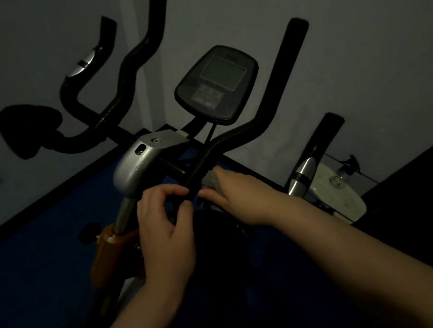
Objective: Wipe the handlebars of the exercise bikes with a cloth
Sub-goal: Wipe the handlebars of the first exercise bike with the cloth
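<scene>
We see the right hand (233,195) closed on a grey cloth (211,180) against the black handlebar (236,135). Left hand (164,231) pinches the same bar, thumb and forefinger curled. Dim room.

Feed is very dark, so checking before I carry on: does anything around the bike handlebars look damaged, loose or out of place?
Nothing stands out. The right hand presses the cloth to the handlebar, the left hand pinches it below. The console looks intact; dim light hides fine detail.
</scene>
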Action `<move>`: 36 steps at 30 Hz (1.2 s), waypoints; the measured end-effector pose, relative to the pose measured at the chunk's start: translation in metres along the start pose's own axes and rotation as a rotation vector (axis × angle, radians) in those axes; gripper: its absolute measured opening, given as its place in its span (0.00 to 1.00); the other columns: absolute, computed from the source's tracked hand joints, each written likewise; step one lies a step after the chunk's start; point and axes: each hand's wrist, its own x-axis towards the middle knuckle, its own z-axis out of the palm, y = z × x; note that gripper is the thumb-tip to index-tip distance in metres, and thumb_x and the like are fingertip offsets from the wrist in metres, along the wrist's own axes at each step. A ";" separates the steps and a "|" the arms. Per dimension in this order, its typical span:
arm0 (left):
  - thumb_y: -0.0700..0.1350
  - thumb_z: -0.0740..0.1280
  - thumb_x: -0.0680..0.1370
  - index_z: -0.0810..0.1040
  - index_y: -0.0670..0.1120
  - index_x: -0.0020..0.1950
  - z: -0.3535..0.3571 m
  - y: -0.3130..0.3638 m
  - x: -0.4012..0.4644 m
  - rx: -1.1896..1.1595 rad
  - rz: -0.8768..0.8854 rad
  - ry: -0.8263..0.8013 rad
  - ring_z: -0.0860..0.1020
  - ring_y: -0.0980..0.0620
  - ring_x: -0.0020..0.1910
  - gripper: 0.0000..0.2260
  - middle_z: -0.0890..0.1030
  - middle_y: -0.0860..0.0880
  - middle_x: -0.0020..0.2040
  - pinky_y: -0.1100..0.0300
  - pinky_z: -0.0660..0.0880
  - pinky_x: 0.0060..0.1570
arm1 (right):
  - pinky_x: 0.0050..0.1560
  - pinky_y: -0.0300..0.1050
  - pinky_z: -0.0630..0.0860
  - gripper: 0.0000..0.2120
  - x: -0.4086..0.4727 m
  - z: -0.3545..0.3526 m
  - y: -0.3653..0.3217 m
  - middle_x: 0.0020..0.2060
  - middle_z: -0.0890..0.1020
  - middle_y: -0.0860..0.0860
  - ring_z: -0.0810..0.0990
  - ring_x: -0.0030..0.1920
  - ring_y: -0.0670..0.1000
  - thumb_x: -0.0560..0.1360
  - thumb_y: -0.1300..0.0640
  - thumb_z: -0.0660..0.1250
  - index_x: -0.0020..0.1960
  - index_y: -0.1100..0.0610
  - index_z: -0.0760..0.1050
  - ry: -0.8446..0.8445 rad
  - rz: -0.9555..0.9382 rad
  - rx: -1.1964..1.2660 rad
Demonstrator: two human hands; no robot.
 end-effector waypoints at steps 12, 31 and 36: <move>0.47 0.62 0.77 0.76 0.52 0.50 0.055 0.046 -0.015 0.456 0.229 -0.071 0.75 0.56 0.46 0.04 0.77 0.57 0.47 0.59 0.62 0.52 | 0.54 0.48 0.72 0.14 -0.069 -0.019 0.080 0.46 0.80 0.53 0.78 0.44 0.54 0.75 0.54 0.63 0.59 0.58 0.75 0.234 -0.548 -0.596; 0.42 0.64 0.77 0.77 0.52 0.45 0.052 0.036 -0.018 0.387 0.183 0.029 0.73 0.58 0.35 0.05 0.79 0.56 0.42 0.50 0.73 0.46 | 0.72 0.57 0.53 0.15 -0.066 -0.042 0.124 0.47 0.82 0.59 0.79 0.56 0.60 0.75 0.53 0.61 0.48 0.64 0.80 0.788 -0.326 -0.416; 0.43 0.59 0.77 0.76 0.51 0.49 0.040 0.027 -0.029 0.486 0.124 0.204 0.74 0.54 0.46 0.08 0.78 0.54 0.46 0.57 0.64 0.50 | 0.66 0.56 0.65 0.22 -0.070 0.027 0.057 0.37 0.80 0.54 0.77 0.39 0.55 0.79 0.48 0.51 0.47 0.59 0.80 0.691 -0.263 -0.296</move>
